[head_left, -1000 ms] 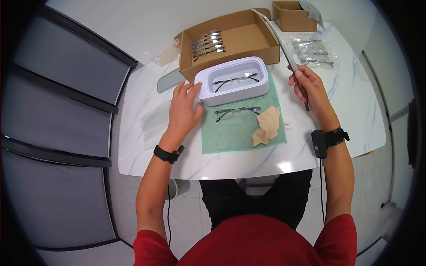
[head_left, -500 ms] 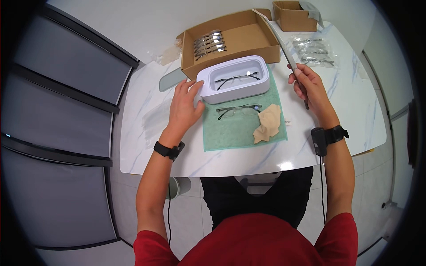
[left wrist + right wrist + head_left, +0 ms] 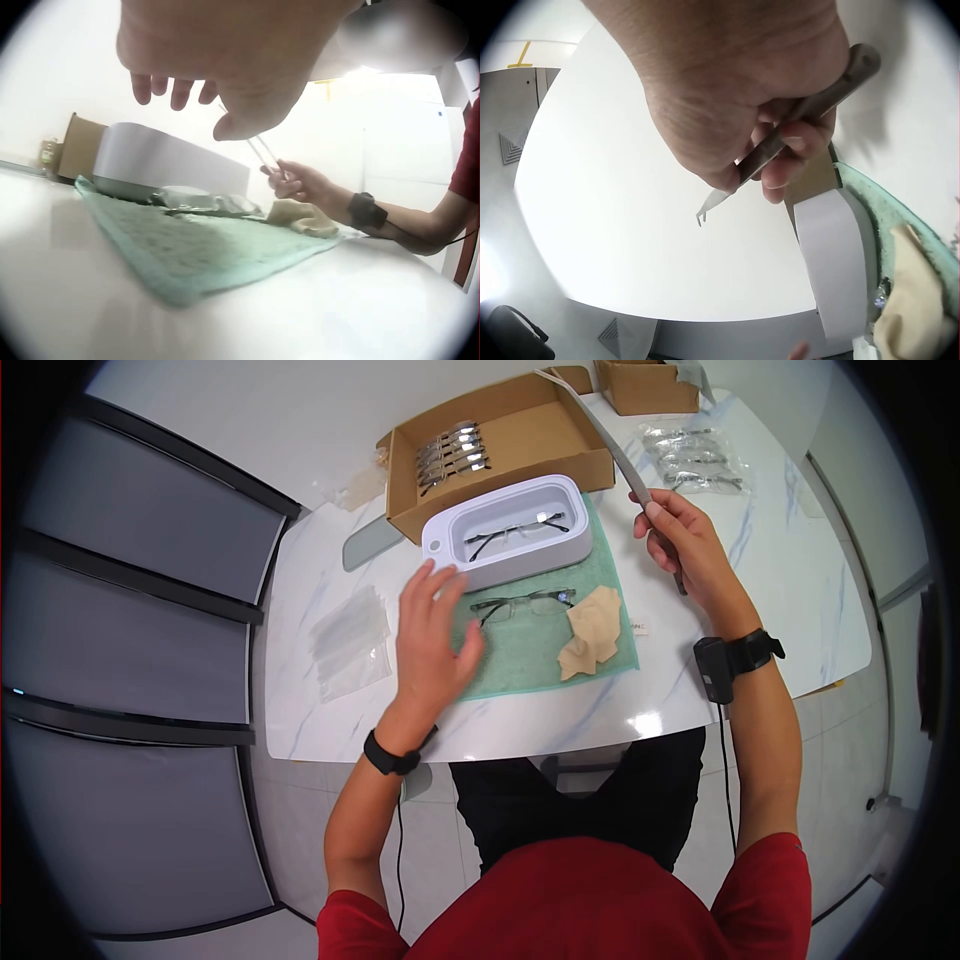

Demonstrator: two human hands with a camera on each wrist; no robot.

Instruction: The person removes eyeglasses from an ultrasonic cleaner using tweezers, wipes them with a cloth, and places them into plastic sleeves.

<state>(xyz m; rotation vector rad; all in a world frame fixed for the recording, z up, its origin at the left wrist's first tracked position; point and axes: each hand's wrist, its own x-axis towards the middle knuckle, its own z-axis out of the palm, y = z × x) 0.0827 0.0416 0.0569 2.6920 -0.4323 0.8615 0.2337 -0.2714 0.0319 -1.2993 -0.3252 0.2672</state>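
My left hand (image 3: 432, 645), fingers loosely extended, has drawn back from the white tub (image 3: 525, 567), baring its button (image 3: 434, 546) (pressing seems finished). Right of the tub, my right hand (image 3: 695, 550) grips tweezers (image 3: 618, 455); one pair of glasses (image 3: 516, 530) lies inside the tub, another pair (image 3: 520, 600) in front.

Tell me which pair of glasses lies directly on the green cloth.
The pair of glasses in front of the white basin, beside the crumpled beige cloth; the others sit in that basin, the cardboard box or clear plastic.

Probably an office-like room: marble-patterned table (image 3: 800, 600), grey panels (image 3: 140, 590), tiled floor (image 3: 835, 760).
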